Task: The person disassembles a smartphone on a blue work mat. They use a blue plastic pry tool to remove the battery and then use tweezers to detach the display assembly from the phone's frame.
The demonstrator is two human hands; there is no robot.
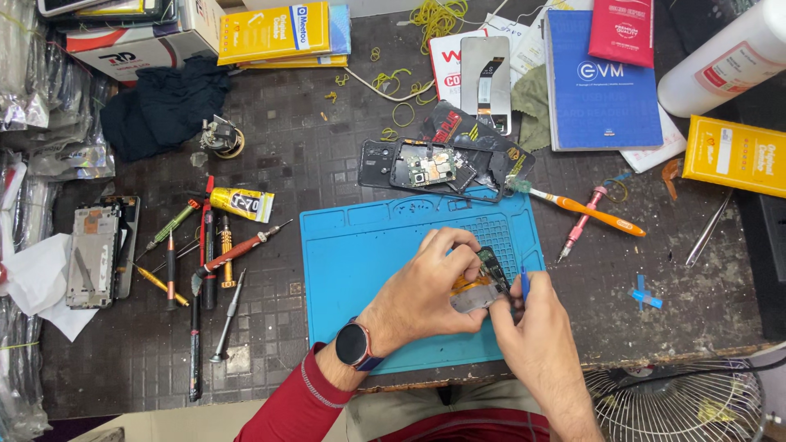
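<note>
Both my hands meet over the blue work mat (368,245). My left hand (430,286), with a dark watch on its wrist, pinches a small phone circuit board (490,274) that has an orange flex strip and a silver part. My right hand (536,327) steadies the board from the right and holds a thin blue tool (525,282) upright beside it. An opened phone frame (430,168) with its inner parts showing lies just beyond the mat's far edge.
Several screwdrivers (209,254) and a yellow glue tube (241,203) lie left of the mat. A second phone frame (98,254) is at far left. An orange toothbrush (589,213), tweezers (708,229), boxes, a blue book (602,82) and a fan guard (679,405) sit to the right.
</note>
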